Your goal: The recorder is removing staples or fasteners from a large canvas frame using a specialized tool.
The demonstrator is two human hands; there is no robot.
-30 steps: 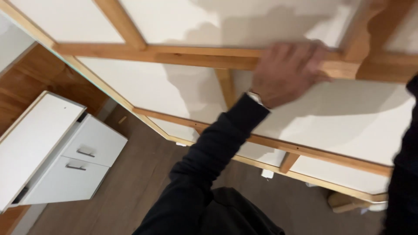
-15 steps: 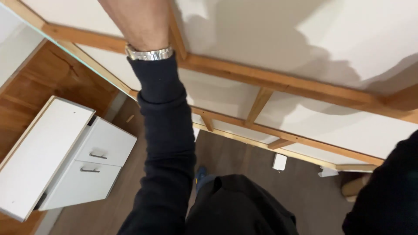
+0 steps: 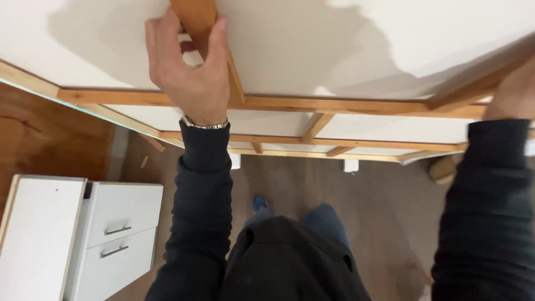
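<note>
left hand (image 3: 189, 69) is clamped around a wooden slat (image 3: 202, 22) of the white-panelled frame (image 3: 312, 50); right hand (image 3: 515, 92) rests on another slat at the right edge, grip unclear. white drawer cabinet (image 3: 120, 231) stands below-left, open floor (image 3: 384, 206) between.

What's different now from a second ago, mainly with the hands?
The left hand, flat on a cross rail a second ago, has shifted along the wooden frame and now grips an upright slat. The right hand has come into view on a slat at the right edge. The white drawer cabinet stayed on the floor.
</note>
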